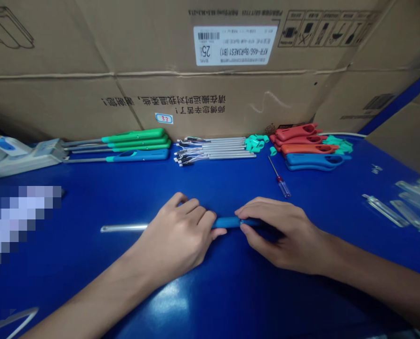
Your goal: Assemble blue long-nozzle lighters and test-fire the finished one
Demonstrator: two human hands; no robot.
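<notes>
My hands hold a blue plastic lighter handle (227,222) low on the blue table, and a thin metal tube (125,228) sticks out from it to the left. My left hand (174,235) covers the tube's inner end and part of the handle, fingers curled over. My right hand (280,233) pinches the handle's right end between thumb and fingers. Part of the handle is hidden under both hands. A small screwdriver (279,177) with a clear handle lies just beyond my right hand.
Along the carton wall lie green and blue long lighters (132,143), several metal tubes with wires (213,149), teal plastic pieces (255,142), and red and blue handles (305,146). Clear plastic strips (400,207) lie at right. A power strip (26,157) sits at left, beside a blurred patch.
</notes>
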